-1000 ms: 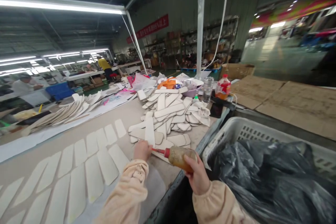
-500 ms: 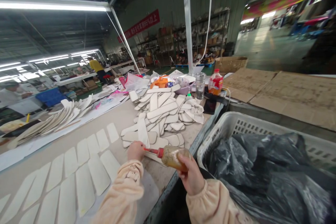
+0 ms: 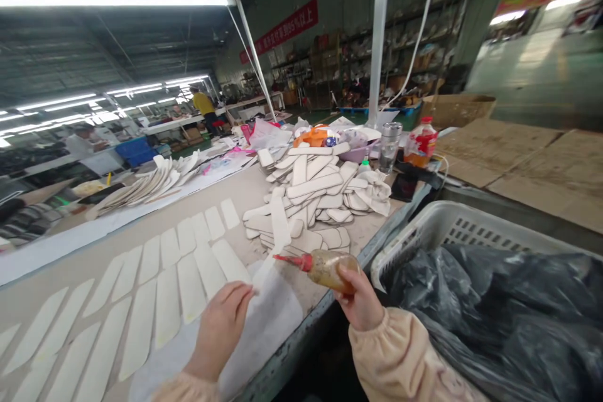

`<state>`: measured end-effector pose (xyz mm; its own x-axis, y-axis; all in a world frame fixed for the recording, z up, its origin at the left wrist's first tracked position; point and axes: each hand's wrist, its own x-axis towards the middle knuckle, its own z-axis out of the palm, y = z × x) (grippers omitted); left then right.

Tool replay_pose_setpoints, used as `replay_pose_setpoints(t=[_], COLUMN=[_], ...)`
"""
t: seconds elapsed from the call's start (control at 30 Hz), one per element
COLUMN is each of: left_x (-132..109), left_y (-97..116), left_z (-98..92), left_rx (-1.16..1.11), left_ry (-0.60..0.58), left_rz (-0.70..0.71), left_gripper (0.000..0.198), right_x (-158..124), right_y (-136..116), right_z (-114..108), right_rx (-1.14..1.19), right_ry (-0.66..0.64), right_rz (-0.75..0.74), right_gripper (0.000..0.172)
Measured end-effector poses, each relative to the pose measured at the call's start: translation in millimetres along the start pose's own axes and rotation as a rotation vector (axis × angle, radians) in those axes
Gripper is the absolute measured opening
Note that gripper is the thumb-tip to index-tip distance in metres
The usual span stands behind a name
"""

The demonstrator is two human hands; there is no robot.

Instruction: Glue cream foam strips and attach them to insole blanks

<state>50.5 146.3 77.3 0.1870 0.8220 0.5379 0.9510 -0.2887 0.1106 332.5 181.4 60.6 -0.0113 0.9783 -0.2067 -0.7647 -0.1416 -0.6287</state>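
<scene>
Your right hand grips bottle, fingers wrapped round body, on your side of pile. Bottle's long axis runs crosswise, red nozzle pointing left, short of pile's near edge. Your left hand, nearer you than pile and left of it, has thumb and fingertips close together. White piece slants from those fingertips toward pile, far end by nozzle tip; left hand nearer it. Blur there: cannot tell whether you pinch it.
</scene>
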Motion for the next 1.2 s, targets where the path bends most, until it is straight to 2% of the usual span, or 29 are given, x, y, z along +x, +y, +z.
replay_pose_setpoints(t=[0.1, 0.17, 0.27, 0.33, 0.47, 0.6, 0.77, 0.9, 1.03, 1.2], left_x=[-68, -103, -135, -146, -160, -171, -177, -177, -178, -181], left_y=[-16, -23, -26, -23, -13, -2, 9, 11, 9, 6], left_z=[-20.0, -29.7, -37.5, -38.4, -36.1, -35.8, -36.1, -35.1, -32.6, -29.5], left_rx=[0.126, 0.166, 0.150, 0.123, 0.064, 0.003, -0.076, -0.075, -0.089, -0.022], left_ry=[-0.087, -0.167, -0.244, -0.241, -0.157, -0.089, -0.108, -0.080, -0.069, -0.156], left_rz=[0.091, 0.106, 0.068, -0.002, -0.170, -0.230, -0.222, -0.259, -0.275, -0.197], left_gripper=[0.018, 0.021, 0.033, 0.035, 0.025, 0.024, 0.029, 0.025, 0.026, 0.038], right_x=[-7, -14, -24, -32, -44, -50, -56, -63, -66, -62], right_y=[7, 13, 27, 39, 62, 80, 94, 104, 113, 119], right_z=[3, 7, 15, 19, 18, 16, 23, 31, 32, 30], right_rx=[-0.094, -0.188, -0.351, -0.451, -0.610, -0.739, -0.929, -1.033, -1.032, -1.056], right_ry=[-0.070, -0.117, -0.186, -0.224, -0.297, -0.379, -0.452, -0.526, -0.529, -0.512], right_rz=[0.029, 0.039, 0.062, 0.070, 0.071, -0.014, -0.164, -0.266, -0.283, -0.298], right_gripper=[0.048, 0.048, 0.049, 0.050, 0.051, 0.052, 0.048, 0.046, 0.047, 0.048])
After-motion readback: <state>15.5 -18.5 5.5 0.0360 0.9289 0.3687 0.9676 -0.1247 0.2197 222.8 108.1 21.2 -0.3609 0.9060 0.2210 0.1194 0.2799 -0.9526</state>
